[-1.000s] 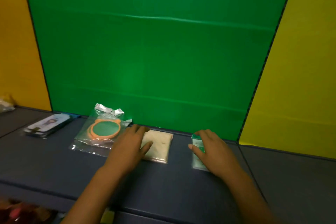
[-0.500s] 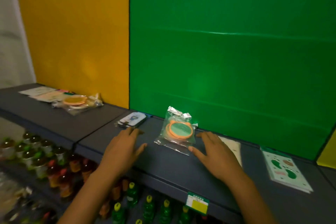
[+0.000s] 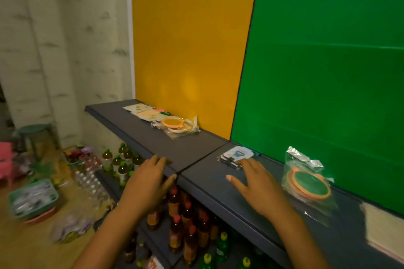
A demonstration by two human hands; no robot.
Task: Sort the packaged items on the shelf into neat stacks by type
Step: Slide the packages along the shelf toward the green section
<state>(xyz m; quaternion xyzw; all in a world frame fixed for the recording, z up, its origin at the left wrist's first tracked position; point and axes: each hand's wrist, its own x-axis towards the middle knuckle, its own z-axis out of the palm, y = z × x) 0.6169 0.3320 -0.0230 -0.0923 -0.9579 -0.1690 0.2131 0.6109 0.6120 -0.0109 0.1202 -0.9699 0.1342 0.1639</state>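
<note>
Between picks: left hand (image 3: 146, 183) and right hand (image 3: 260, 183) empty, fingers spread, over shelf (image 3: 196, 148). Bagged orange ring (image 3: 308, 185) right of the seam, matching bag (image 3: 177, 125) left. Next: grasp, carry across.

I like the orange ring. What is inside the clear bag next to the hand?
The clear bag on the shelf holds an orange ring with a dark green middle. Anything beneath that ring is covered.

Bottles (image 3: 188, 220) on lower shelves; green stool (image 3: 35, 135), teal basket (image 3: 32, 200) on floor.
</note>
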